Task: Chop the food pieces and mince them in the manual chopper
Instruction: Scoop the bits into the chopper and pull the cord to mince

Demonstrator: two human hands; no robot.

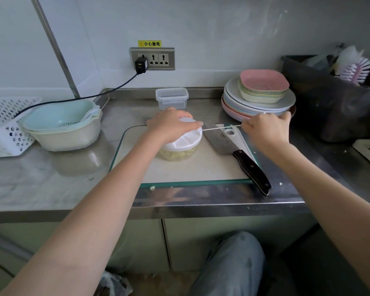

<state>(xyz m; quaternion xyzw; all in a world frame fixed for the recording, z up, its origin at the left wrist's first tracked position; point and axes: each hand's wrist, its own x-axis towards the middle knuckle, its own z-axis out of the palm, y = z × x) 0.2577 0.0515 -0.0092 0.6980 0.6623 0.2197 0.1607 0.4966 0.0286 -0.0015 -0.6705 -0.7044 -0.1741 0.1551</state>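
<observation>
- Step in hand, by judgement: mincing, with the pull cord [221, 127] drawn out of the manual chopper [181, 144]
- Location: the chopper stands on the cutting board [192, 167], toward its far side, on the steel counter [51, 184]
- Left hand [171, 123]: laid over the chopper's white lid [188, 138], palm down, fingers curved round the dome and pressing it onto the board
- Right hand [265, 130]: fingers curled tight, pinching the cord's end; the handle itself is hidden inside the fist
- The cord runs taut and nearly level from lid to right hand, passing above the cleaver [235, 150]
- Advice: keep the downward press firm so the bowl does not skid on the smooth board; pull level and straight, and let the cord retract under control
- Risk: the cleaver lies just beside the chopper under the pulling line, blade bare
- Materials: lid of ribbed white plastic, round; bowl clear, showing pale yellowish food pieces [175, 155], still coarse by appearance
- Board pale, flat, green-edged; cleaver has a broad dull steel blade and a black riveted handle
- Counter brushed steel, reflective, with a few crumbs near the front edge
</observation>
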